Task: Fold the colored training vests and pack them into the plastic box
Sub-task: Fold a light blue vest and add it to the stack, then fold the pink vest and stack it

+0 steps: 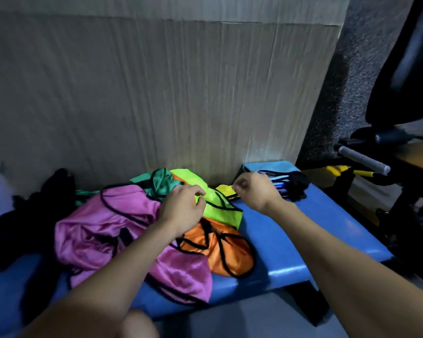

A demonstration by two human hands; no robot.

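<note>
Blue padded bench, cardboard sheet behind, speckled wall right

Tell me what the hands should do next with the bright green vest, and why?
Probably lift the lime green vest free of the pile. The left hand and right hand seem to pinch it already, and it lies crumpled on the orange vest beside the pink vest, so it cannot be folded there.
</note>
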